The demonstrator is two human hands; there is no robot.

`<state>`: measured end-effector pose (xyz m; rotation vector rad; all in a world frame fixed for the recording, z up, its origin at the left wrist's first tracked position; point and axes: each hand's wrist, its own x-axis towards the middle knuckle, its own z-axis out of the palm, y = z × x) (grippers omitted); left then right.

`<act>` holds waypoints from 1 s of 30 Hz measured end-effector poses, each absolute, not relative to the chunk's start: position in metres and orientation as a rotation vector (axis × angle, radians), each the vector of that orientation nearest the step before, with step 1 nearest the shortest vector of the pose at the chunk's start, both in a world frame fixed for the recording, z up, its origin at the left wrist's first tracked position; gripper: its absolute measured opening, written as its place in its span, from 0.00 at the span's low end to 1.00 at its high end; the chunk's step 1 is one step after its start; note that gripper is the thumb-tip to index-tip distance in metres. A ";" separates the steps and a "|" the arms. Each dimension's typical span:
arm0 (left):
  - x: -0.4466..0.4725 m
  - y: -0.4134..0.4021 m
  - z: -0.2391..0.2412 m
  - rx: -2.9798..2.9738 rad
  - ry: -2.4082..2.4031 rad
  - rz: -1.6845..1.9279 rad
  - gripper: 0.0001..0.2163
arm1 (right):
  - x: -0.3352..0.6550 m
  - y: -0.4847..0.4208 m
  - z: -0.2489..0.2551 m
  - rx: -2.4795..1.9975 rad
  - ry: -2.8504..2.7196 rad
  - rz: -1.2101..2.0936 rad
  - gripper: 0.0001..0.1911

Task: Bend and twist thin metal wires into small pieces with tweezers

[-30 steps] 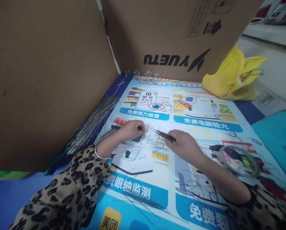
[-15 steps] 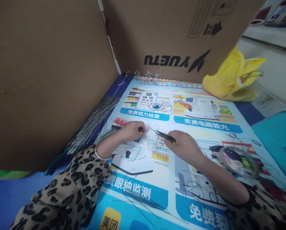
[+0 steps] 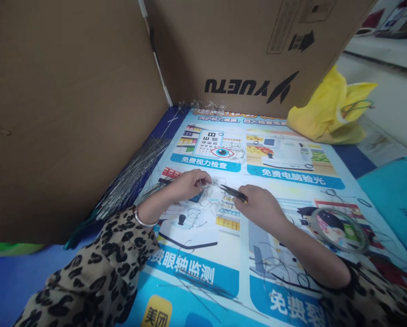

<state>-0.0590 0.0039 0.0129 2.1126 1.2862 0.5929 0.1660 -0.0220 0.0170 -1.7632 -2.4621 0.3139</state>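
Note:
My left hand (image 3: 192,184) is closed, pinching the edge of a tangle of thin bent wire (image 3: 217,195) over the printed poster. In my right hand (image 3: 256,202) is a pair of needle-nose pliers (image 3: 232,191), dark with a bit of yellow at the grip. The pliers point left, their tips at the upper part of the wire piece. Whether the jaws clamp a strand is too small to tell. My left fingertips and the plier tips are a short way apart.
Straight wires (image 3: 128,181) lie bundled on the left beside a cardboard box (image 3: 244,45). A wire coil (image 3: 363,240) sits to the right. A yellow bag (image 3: 326,113) and a turquoise bag (image 3: 394,195) stand farther right. Loose wires (image 3: 203,286) lie on the poster (image 3: 244,245) in front.
My left hand has shifted slightly up and right, its fingers turning over the wire piece. The pliers have moved a little left and down, staying close to the wire.

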 end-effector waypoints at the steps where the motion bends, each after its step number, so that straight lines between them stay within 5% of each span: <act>1: -0.059 0.005 0.011 2.136 1.250 0.615 0.14 | 0.166 -0.022 0.017 -1.757 -2.461 0.310 0.10; 30: -0.065 0.005 0.014 2.255 1.132 0.494 0.16 | 0.173 -0.021 0.015 -1.656 -2.229 0.517 0.14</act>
